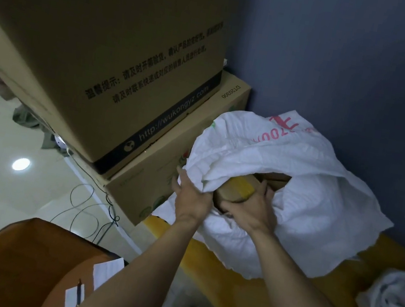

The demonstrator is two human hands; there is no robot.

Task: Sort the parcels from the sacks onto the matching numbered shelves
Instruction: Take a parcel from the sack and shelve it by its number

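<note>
Head view: right hand (250, 210) grips parcel (236, 189) at sack (308, 196) mouth, long axis lower-left to upper-right, far end inside; left hand (190, 196) pinches sack rim.

I find the white sack (305, 217) open, its slack rim drooping over the mouth and a brown parcel (238, 190) filling the gap. Stacked cardboard boxes (105, 58) crowd its left, the blue wall (355, 71) closes behind; its right side lies open.
</note>
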